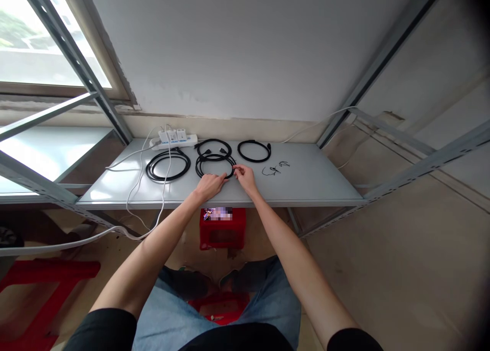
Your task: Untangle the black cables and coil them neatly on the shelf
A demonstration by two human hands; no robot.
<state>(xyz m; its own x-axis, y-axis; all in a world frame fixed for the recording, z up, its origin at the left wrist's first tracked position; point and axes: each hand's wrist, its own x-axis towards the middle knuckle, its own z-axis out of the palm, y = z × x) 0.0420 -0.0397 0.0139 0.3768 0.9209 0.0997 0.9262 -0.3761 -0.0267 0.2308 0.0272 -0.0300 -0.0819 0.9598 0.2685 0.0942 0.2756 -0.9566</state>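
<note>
1. A black cable coil [196,167] lay flat on the shelf, at the front of the row of coils and nearer the person than the one behind it; its loops looked neat and round.
2. The left hand [209,185] rested on the coil's near edge, fingers loosely extended, and the right hand [244,177] met its right edge with gathered fingertips [235,169]. Neither was clenched, but I cannot tell whether either was gripping the cable.
3. Contact at two opposite edges suited a loop like this – light fingertip pressure kept it round, without kinking.
4. A second black cable coil [213,140] lay just behind, almost touching it, with a third [147,168] to the left and a fourth [238,149] to the right.
5. A thin black wire [271,171] lay further right – too small to identify. Behind the coils sat a white power strip [174,142], with white cables [164,198] trailing over the grey metal shelf [306,187] and down its front edge.
</note>
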